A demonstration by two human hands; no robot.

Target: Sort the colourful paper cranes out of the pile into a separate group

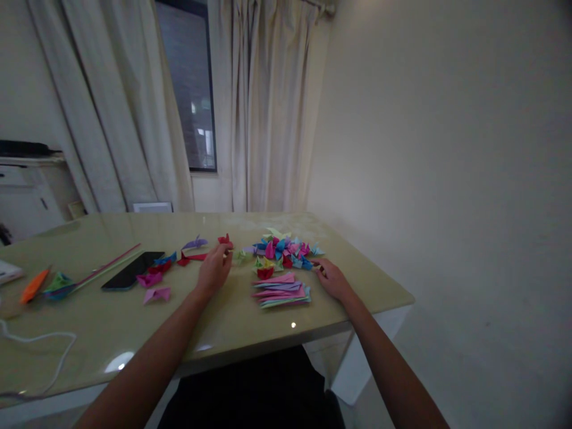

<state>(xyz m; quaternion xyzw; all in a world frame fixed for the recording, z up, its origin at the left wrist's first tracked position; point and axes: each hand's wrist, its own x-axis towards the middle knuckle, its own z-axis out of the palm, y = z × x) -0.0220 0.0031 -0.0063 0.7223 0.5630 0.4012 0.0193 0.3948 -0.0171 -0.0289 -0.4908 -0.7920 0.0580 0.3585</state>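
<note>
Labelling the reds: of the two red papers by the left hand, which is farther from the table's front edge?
The red paper just beyond the left hand, at; the other red paper lies left of that hand, nearer the edge.

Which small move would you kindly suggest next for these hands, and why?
Perhaps the left hand could slide the red folded piece rightward, since it sits close by, apart from the colourful paper pile beside the right hand.
</note>
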